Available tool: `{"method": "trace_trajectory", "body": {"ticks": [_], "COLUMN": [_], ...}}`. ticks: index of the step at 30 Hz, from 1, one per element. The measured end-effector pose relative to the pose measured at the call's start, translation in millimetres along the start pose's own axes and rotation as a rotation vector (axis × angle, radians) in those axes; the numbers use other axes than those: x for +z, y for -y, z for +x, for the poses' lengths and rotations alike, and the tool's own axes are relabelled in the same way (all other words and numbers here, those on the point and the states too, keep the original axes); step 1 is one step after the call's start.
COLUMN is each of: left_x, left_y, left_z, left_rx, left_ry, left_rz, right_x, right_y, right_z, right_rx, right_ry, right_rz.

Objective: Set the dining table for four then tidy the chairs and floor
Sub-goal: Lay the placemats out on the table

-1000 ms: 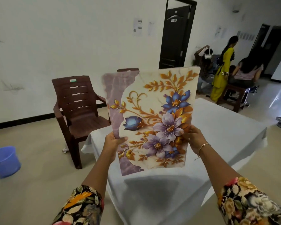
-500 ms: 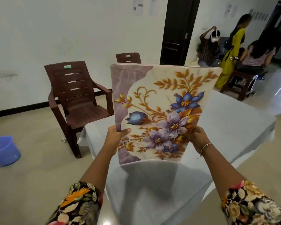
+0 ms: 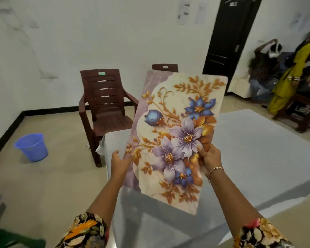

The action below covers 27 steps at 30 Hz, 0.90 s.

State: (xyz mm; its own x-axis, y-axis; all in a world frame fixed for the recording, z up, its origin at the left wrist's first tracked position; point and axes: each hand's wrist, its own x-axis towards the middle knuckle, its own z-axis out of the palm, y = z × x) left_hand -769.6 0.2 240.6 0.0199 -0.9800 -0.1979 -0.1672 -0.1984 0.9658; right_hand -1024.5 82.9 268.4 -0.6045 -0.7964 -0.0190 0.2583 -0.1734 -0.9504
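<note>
I hold a floral placemat (image 3: 177, 122) up in the air, tilted, over the near left part of the table (image 3: 258, 149), which has a white cloth on it. The mat shows purple and blue flowers with gold leaves. My right hand (image 3: 210, 160) grips its right edge, thumb on the printed face. Fingers nearly straight, my left hand (image 3: 119, 162) touches the mat's lower left edge. A purple strip along that left side may be a second mat behind; I cannot tell.
A brown plastic chair (image 3: 104, 108) stands at the table's far left corner, another chair back (image 3: 165, 67) shows behind the mat. A blue bucket (image 3: 31, 146) sits on the floor at left. People (image 3: 290, 74) and a wooden stool (image 3: 299, 111) are at the far right by a dark door (image 3: 225, 33).
The mat has tilted and swung to the right. My left hand has loosened from its grip on the left edge; the right hand keeps hold. The view has turned left.
</note>
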Motion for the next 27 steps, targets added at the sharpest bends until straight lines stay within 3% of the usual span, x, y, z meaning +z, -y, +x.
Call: {"method": "trace_trajectory", "body": {"ticks": [5,7,9,13,17,27], "left_x": [21,33,45,56,50,19], "left_y": [34,44,45,38,33,43], "left_z": [-45,-64,-86,-104,-114,-129], "left_rx": [-0.23,-0.32,-0.29,-0.113,-0.107,-0.268], "left_ry": [-0.254,-0.134,0.051,-0.003,-0.096,-0.188], "left_rz": [-0.188,-0.361,-0.56,-0.767,-0.699,-0.319], "right_x": [0,0,1,-6,-25,-115], "right_y": [-2,-7,-14,-22,-27,-32], "right_z": [7,3,-2,-22,-28,-9], "right_rx": [0.132,0.202,0.285,0.356,0.423,0.537], "right_ry": [-0.075,-0.093,-0.075,-0.022,0.082,-0.14], "right_rz": [0.179,0.214,0.288,0.35,0.295,0.266]}}
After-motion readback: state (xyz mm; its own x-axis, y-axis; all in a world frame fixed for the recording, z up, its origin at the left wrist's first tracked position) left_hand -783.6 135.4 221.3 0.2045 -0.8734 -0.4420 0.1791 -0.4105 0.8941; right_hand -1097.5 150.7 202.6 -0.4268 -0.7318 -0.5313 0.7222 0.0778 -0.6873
